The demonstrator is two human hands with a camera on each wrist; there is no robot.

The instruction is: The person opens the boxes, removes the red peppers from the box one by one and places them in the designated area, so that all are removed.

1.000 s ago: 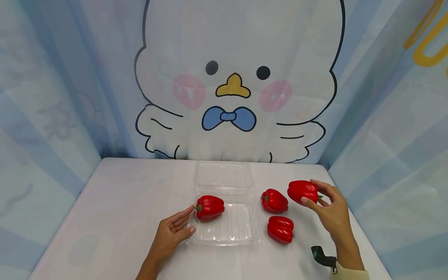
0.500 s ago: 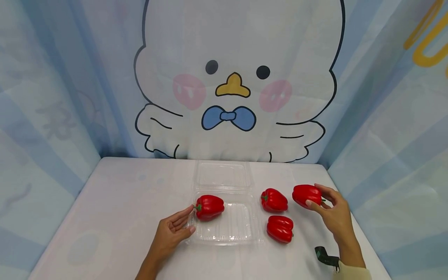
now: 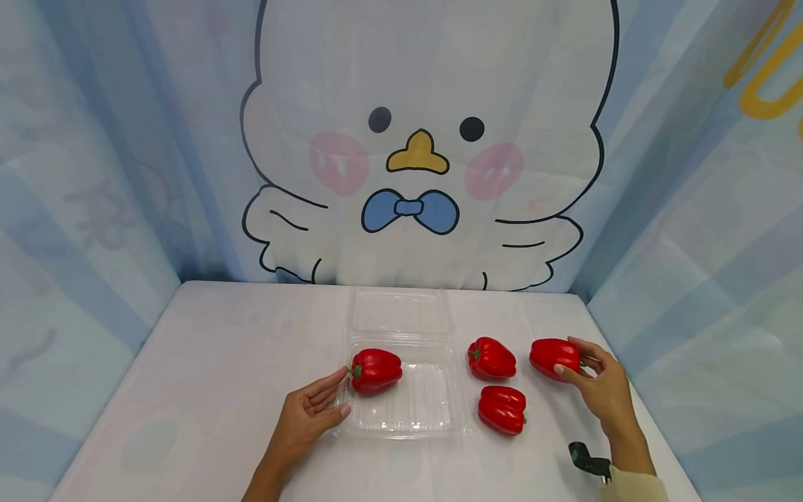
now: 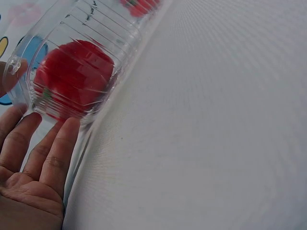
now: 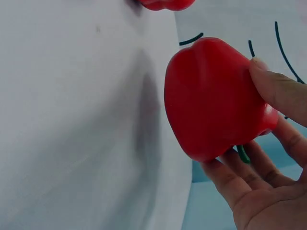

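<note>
My right hand [image 3: 603,383] holds a red bell pepper [image 3: 553,359] between thumb and fingertips at the right of the table. In the right wrist view, this pepper [image 5: 213,98] hangs above its shadow, with the green stem pointing toward the palm. An open clear plastic clamshell box [image 3: 433,429] lies in the middle, its lid [image 3: 401,314] folded back. At the box's left wall rests my left hand [image 3: 307,413], fingers fairly straight and thumb near the rim. Another bell pepper [image 3: 376,371] lies in the left part of the box, stem toward the left hand; the left wrist view shows it through the plastic.
Two more red bell peppers lie between the box and my right hand, a rear pepper [image 3: 492,358] and a front pepper [image 3: 502,411]. A printed curtain [image 3: 408,265] with a cartoon bird stands behind the white table [image 3: 219,390], and curtains flank both sides.
My right hand has moved a little right and toward me, lowering the bell pepper it holds. The left hand, the box and the other peppers stay in place.
</note>
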